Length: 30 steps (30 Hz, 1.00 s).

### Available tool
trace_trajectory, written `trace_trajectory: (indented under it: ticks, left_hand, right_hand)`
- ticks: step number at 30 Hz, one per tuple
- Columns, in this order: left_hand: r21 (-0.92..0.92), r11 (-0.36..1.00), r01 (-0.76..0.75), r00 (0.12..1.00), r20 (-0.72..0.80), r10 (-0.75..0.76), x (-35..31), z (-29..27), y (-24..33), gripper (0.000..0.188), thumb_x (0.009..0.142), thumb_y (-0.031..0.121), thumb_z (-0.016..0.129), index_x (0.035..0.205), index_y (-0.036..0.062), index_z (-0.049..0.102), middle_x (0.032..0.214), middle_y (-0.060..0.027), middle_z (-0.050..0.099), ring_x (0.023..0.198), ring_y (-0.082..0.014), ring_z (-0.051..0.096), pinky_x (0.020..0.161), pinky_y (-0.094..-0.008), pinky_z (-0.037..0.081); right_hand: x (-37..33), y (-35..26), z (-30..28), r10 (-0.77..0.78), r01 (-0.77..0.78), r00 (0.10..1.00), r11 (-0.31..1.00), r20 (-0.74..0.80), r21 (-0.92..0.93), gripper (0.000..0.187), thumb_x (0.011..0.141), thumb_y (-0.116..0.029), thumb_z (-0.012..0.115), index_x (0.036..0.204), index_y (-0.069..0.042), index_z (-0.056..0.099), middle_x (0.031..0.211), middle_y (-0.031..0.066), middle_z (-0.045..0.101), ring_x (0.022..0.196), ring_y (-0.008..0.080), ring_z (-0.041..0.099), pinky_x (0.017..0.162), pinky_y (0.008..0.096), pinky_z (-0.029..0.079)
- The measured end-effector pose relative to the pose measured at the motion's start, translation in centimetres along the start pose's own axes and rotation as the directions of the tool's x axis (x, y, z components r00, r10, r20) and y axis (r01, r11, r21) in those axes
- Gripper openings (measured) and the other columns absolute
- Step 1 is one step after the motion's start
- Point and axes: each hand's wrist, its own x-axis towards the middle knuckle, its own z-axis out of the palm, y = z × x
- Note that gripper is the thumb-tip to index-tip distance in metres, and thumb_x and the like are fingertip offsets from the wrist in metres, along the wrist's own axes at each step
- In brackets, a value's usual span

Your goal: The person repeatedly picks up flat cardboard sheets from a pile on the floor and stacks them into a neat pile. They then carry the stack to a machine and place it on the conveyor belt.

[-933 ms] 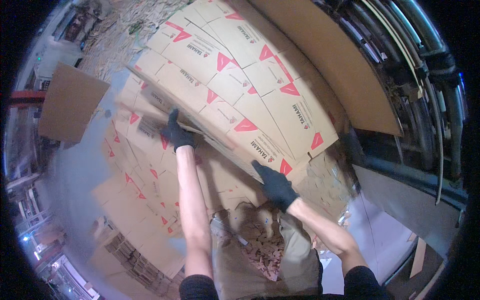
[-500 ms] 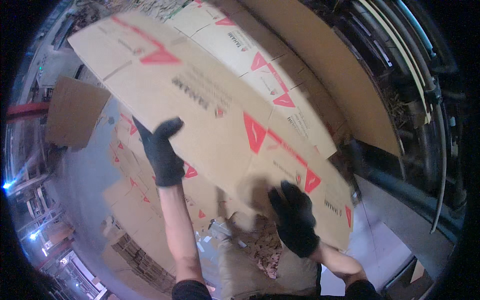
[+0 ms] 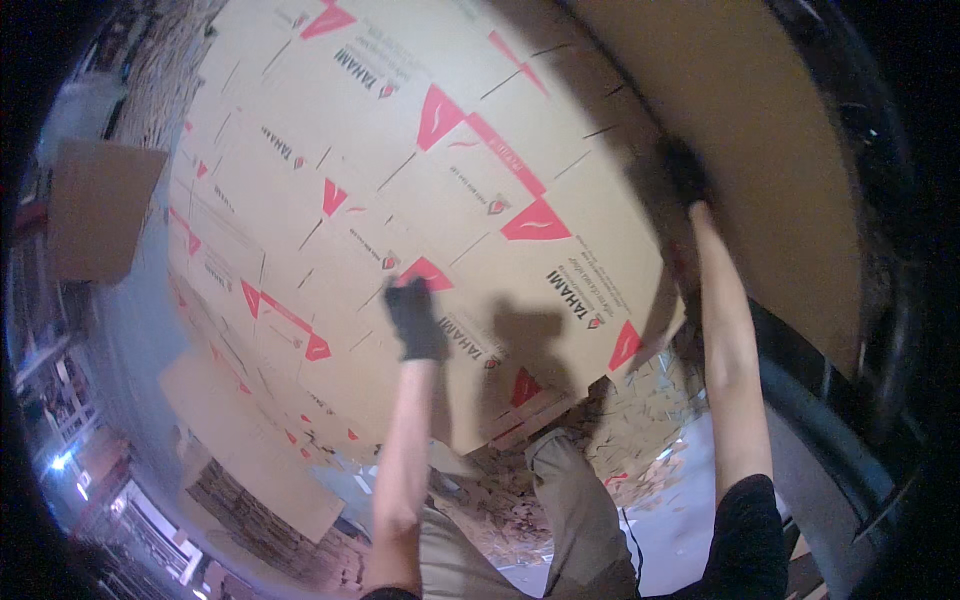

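Note:
Several flat printed cardboard sheets point(image 3: 350, 215), tan with red shapes and dark lettering, lie spread broadly before me. Over them is my left hand point(image 3: 412, 318) in a black glove, its fingers curled in and nothing visible in them. Whether it touches the cardboard I cannot tell. My right hand point(image 3: 688, 172), gloved in black too, reaches far forward to the right, beside a large plain brown cardboard panel point(image 3: 765, 190). Shade and blur hide its fingers there, so any grip is unclear.
A brown cardboard piece point(image 3: 105, 210) stands at the left. Stacked cardboard point(image 3: 260, 515) sits at the lower left. Scraps of cardboard point(image 3: 640, 405) litter the floor near my legs. Dark machine framing point(image 3: 830, 430) runs along the right side.
The long printed cardboard sheet no longer hangs raised between my hands; printed sheets now lie flat below. My right hand has moved far forward and right, my left hand slightly right.

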Motion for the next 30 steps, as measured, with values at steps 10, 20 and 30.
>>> trace_trajectory:
  ticks: [10,20,30]
  left_hand:
    - [-0.899,-0.359,0.251,0.919,0.338,-0.205,3.8,-0.9,14.6,0.052,0.076,0.015,0.069,0.118,-0.0008,0.042,0.105,-0.0126,0.056,0.093,-0.0194,0.057,0.078,-0.0301,0.049]
    - [-0.995,0.081,0.062,0.863,0.013,-0.505,1.7,-15.5,19.4,0.072,0.068,0.020,0.076,0.125,-0.0039,0.039,0.115,-0.0182,0.054,0.106,-0.0282,0.051,0.095,-0.0367,0.037]
    - [-0.566,0.778,0.272,0.834,-0.264,-0.484,-5.5,-5.4,-4.6,0.053,0.077,0.028,0.068,0.119,0.0001,0.048,0.115,-0.0153,0.054,0.111,-0.0266,0.047,0.097,-0.0390,0.033]
  right_hand:
    - [-0.4,0.3,0.5,0.089,-0.080,0.985,0.995,0.145,-0.065,0.046,0.095,-0.028,0.034,0.132,-0.001,0.036,0.137,0.0171,0.034,0.128,0.0279,0.030,0.105,0.0338,0.025]
    - [-1.9,2.0,0.7,0.014,-0.223,0.969,0.484,0.247,0.846,0.048,0.096,-0.029,0.037,0.134,0.001,0.033,0.139,0.0086,0.033,0.128,0.0173,0.030,0.106,0.0278,0.022]
    - [-10.3,-10.0,10.9,0.169,-0.181,0.984,0.933,0.065,0.311,0.072,0.079,-0.047,0.058,0.123,0.008,0.044,0.128,0.0257,0.043,0.120,0.0327,0.041,0.101,0.0377,0.029]
